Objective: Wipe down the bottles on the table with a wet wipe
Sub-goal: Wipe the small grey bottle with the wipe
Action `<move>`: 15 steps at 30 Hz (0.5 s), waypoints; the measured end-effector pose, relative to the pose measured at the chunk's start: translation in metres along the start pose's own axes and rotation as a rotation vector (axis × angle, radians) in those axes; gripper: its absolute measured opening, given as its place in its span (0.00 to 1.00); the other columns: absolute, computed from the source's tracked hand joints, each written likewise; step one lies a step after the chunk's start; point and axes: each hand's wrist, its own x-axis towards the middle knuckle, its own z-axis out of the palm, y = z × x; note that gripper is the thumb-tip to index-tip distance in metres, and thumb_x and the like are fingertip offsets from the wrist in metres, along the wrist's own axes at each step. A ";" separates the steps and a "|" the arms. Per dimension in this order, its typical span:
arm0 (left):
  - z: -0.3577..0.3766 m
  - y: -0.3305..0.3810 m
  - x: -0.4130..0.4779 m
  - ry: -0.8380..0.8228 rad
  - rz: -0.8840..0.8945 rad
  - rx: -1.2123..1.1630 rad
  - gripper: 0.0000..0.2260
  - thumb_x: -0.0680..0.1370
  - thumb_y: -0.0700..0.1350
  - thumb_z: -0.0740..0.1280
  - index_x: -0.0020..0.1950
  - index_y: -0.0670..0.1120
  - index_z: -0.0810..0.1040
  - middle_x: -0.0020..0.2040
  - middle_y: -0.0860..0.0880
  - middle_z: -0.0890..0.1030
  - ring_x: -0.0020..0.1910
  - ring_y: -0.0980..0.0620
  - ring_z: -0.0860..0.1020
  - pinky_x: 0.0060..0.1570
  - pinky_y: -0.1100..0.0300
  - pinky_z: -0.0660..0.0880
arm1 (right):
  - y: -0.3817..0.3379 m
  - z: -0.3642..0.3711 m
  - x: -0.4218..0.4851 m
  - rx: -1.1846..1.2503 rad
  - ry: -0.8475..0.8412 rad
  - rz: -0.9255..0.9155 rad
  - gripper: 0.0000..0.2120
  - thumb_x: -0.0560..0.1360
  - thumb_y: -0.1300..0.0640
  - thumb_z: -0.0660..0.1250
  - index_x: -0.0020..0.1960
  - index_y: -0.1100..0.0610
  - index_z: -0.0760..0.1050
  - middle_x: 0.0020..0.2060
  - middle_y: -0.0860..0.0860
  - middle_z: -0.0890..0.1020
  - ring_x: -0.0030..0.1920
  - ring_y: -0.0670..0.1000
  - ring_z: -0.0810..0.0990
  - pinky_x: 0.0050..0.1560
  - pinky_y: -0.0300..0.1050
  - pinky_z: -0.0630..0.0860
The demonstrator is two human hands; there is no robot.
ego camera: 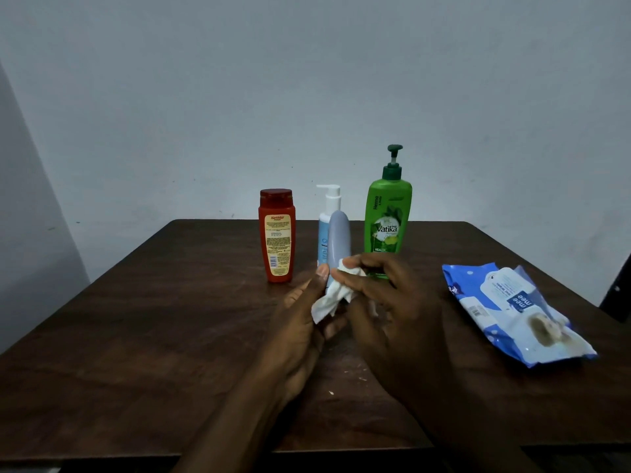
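My left hand (pixel 300 322) grips the lower part of a grey bottle (pixel 339 237), holding it upright above the table. A crumpled white wet wipe (pixel 333 298) is pressed against that bottle's lower side by my right hand (pixel 386 302). Behind the grey bottle stands a light blue pump bottle (pixel 327 213) with a white pump. Left of it is a red bottle (pixel 277 235) with a yellow label. A tall green pump bottle (pixel 387 216) rises on the right, its base hidden behind my right fingers.
All of it rests on a dark wooden table (pixel 170 319) against a pale wall. A blue and white wet wipe pack (pixel 512 308) lies flat at the right, close to the table's right edge.
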 end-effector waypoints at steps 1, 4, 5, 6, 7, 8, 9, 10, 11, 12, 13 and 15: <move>-0.001 0.001 -0.003 -0.021 -0.010 -0.039 0.12 0.78 0.49 0.62 0.51 0.43 0.79 0.41 0.44 0.86 0.35 0.58 0.85 0.32 0.66 0.79 | -0.003 0.000 -0.002 0.013 -0.016 0.003 0.15 0.74 0.61 0.65 0.59 0.60 0.82 0.58 0.53 0.79 0.60 0.44 0.77 0.60 0.34 0.74; -0.003 0.002 -0.010 -0.042 -0.014 -0.103 0.12 0.79 0.48 0.62 0.57 0.43 0.80 0.49 0.43 0.87 0.47 0.50 0.86 0.45 0.56 0.84 | -0.006 0.000 -0.005 -0.039 0.001 -0.043 0.13 0.74 0.60 0.71 0.58 0.59 0.82 0.58 0.53 0.80 0.60 0.44 0.77 0.61 0.33 0.74; -0.001 0.004 -0.013 -0.044 -0.017 -0.107 0.13 0.79 0.48 0.63 0.59 0.43 0.80 0.53 0.42 0.86 0.50 0.48 0.86 0.50 0.53 0.83 | -0.005 0.000 -0.005 -0.058 0.011 -0.060 0.12 0.74 0.61 0.72 0.57 0.60 0.82 0.58 0.53 0.80 0.60 0.44 0.77 0.61 0.34 0.74; 0.000 0.004 -0.013 -0.043 -0.020 -0.097 0.15 0.79 0.50 0.63 0.60 0.44 0.80 0.55 0.41 0.85 0.53 0.46 0.85 0.54 0.50 0.82 | -0.002 -0.001 -0.004 -0.068 0.021 -0.069 0.12 0.73 0.63 0.72 0.56 0.61 0.83 0.57 0.54 0.81 0.59 0.44 0.78 0.61 0.35 0.75; 0.000 0.004 -0.014 -0.047 -0.021 -0.086 0.16 0.77 0.51 0.64 0.61 0.45 0.80 0.57 0.41 0.85 0.55 0.45 0.84 0.56 0.49 0.81 | -0.001 -0.003 -0.003 -0.067 0.033 -0.073 0.12 0.73 0.65 0.72 0.56 0.62 0.83 0.56 0.54 0.82 0.58 0.45 0.79 0.60 0.37 0.76; 0.000 0.004 -0.014 -0.056 -0.024 -0.087 0.17 0.76 0.52 0.65 0.60 0.46 0.81 0.58 0.41 0.84 0.58 0.44 0.83 0.59 0.47 0.79 | 0.001 -0.004 -0.003 -0.058 0.047 -0.074 0.12 0.73 0.65 0.72 0.56 0.63 0.83 0.56 0.54 0.83 0.58 0.46 0.81 0.60 0.39 0.77; 0.000 0.004 -0.015 -0.055 -0.028 -0.093 0.16 0.74 0.52 0.66 0.59 0.47 0.82 0.58 0.41 0.84 0.59 0.44 0.82 0.61 0.46 0.78 | 0.001 -0.005 -0.002 -0.043 0.062 -0.074 0.12 0.73 0.65 0.72 0.56 0.63 0.83 0.55 0.54 0.84 0.57 0.46 0.82 0.60 0.40 0.77; 0.000 0.003 -0.015 -0.056 -0.025 -0.094 0.16 0.73 0.52 0.67 0.57 0.48 0.83 0.58 0.41 0.84 0.60 0.43 0.82 0.61 0.45 0.78 | 0.001 -0.006 -0.002 -0.028 0.074 -0.079 0.12 0.73 0.65 0.72 0.56 0.63 0.83 0.55 0.53 0.85 0.57 0.47 0.82 0.61 0.41 0.77; -0.001 0.003 -0.014 -0.059 -0.014 -0.085 0.15 0.72 0.52 0.67 0.55 0.49 0.85 0.58 0.42 0.84 0.60 0.43 0.82 0.60 0.46 0.78 | 0.001 -0.007 -0.002 -0.024 0.083 -0.087 0.12 0.73 0.64 0.73 0.56 0.62 0.83 0.55 0.52 0.85 0.57 0.46 0.82 0.61 0.41 0.77; 0.000 0.003 -0.014 -0.061 -0.006 -0.074 0.14 0.71 0.51 0.68 0.53 0.49 0.86 0.57 0.42 0.85 0.59 0.44 0.83 0.58 0.48 0.80 | 0.001 -0.007 -0.001 -0.037 0.093 -0.096 0.12 0.73 0.64 0.73 0.56 0.62 0.83 0.54 0.51 0.85 0.56 0.46 0.81 0.60 0.40 0.76; 0.000 0.004 -0.015 -0.064 -0.001 -0.066 0.13 0.71 0.51 0.68 0.51 0.50 0.87 0.57 0.43 0.85 0.57 0.46 0.83 0.55 0.50 0.82 | 0.001 -0.007 -0.001 -0.048 0.104 -0.095 0.11 0.73 0.64 0.73 0.56 0.61 0.83 0.54 0.50 0.85 0.55 0.46 0.80 0.60 0.39 0.75; 0.002 0.003 -0.015 -0.082 0.019 -0.062 0.12 0.72 0.50 0.67 0.50 0.50 0.87 0.56 0.44 0.85 0.55 0.48 0.84 0.50 0.55 0.82 | 0.002 -0.007 0.001 -0.022 0.124 -0.064 0.12 0.73 0.66 0.73 0.56 0.61 0.83 0.54 0.50 0.85 0.55 0.46 0.81 0.59 0.38 0.74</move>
